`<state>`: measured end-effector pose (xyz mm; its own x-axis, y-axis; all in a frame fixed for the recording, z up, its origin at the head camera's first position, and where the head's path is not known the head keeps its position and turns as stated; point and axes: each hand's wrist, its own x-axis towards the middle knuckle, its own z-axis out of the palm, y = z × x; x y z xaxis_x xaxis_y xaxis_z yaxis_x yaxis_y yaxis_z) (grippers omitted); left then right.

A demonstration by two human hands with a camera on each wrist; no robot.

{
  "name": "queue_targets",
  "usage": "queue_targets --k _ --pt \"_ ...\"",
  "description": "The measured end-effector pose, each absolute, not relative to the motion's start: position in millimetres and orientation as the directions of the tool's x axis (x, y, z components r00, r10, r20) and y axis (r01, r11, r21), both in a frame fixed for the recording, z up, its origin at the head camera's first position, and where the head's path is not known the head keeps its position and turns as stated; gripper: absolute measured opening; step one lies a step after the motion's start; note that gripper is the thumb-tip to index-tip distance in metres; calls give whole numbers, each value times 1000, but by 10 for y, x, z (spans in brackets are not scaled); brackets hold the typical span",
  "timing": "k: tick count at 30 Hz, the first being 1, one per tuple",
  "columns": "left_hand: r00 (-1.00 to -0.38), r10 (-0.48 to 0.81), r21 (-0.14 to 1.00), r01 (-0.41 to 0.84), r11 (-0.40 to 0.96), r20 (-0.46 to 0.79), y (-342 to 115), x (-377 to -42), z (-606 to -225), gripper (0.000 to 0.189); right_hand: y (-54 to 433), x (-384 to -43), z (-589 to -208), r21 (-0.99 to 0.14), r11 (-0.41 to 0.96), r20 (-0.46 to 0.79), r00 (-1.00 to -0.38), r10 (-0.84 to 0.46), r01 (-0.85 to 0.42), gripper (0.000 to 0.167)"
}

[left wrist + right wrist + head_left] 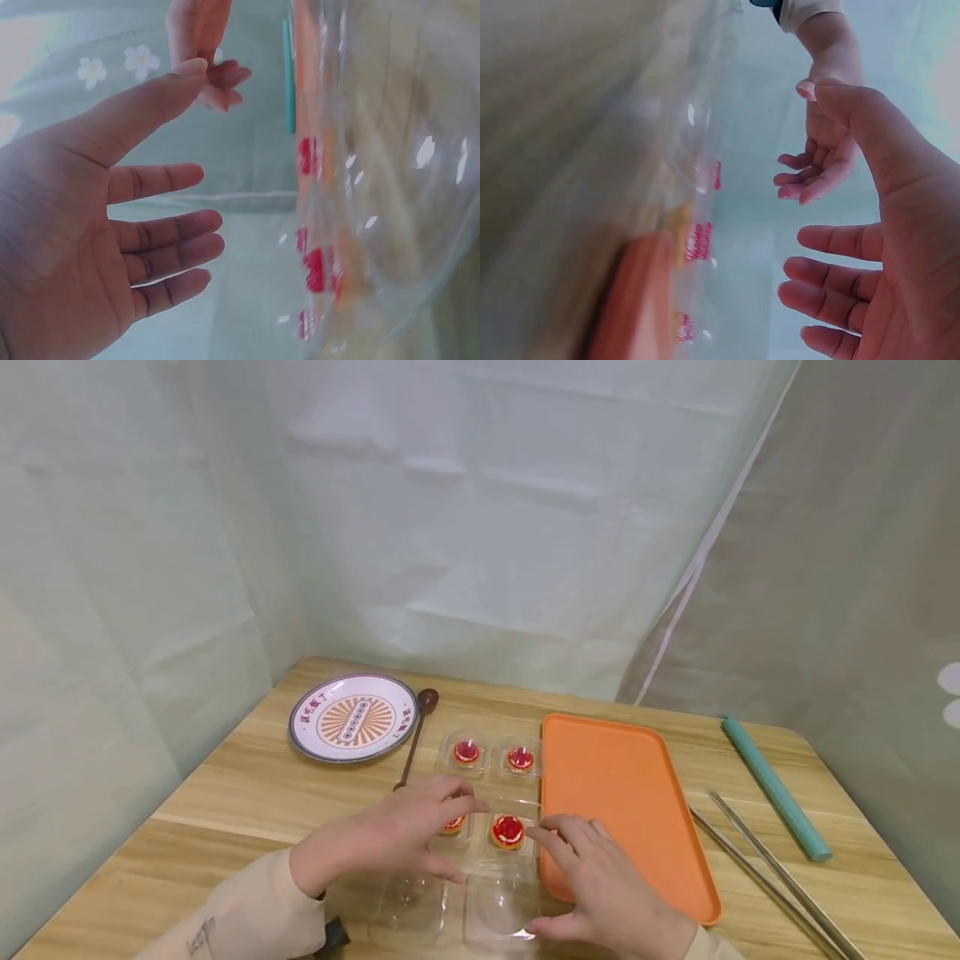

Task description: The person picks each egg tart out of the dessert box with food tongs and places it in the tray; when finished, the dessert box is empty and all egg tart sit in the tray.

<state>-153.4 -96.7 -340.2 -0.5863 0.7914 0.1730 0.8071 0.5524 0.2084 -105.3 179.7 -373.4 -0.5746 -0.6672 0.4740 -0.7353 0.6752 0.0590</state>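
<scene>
1. Clear plastic boxes w/ red-topped tarts sit on the wood-grain tabletop, dir. in front of you: 2 in the back row, 2 in the next row nearer you.
2. Nearest you, 2 clear shells lie side by side, no tart visible in either; can't tell if they're sep. boxes or lids.
3. Your L hand is over the boxes' L side, partly hiding the nearer L tart; fingers loose & spread, grasping nothing.
4. Your R hand is just R of the nearer R tart, partly over the orange tray; fingers relaxed, also grasping nothing.
5. Both wrist views show your palms facing, fingers apart from the plastic; head view alone can't confirm contact.
6. Tray lies R of the boxes, its L edge right beside them.
7. Patterned plate is back L; brown spoon lies btwn plate & boxes.
8. Far R: 2 thin metal rods, then a teal rod beyond.
</scene>
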Motion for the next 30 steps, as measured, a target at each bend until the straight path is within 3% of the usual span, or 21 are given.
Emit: queue_targets --k 12,17,24,30 --pt "-607 732 194 794 576 308 -1113 -1841 -3228 67 1756 -1269 -3363 99 631 531 -496 -687 -769 77" --pt "-643 693 216 764 608 326 -1143 -2037 -3228 64 1693 -1426 -3202 89 649 464 -545 -698 -755 72" --pt "-726 639 303 688 660 255 -1190 -2335 -3344 69 1594 -1728 -3019 -18 677 340 -642 -688 -736 58" --pt "-770 608 357 632 688 193 -1213 -2564 -3472 75 1527 -1994 -2984 -116 705 269 -705 -656 -700 57"
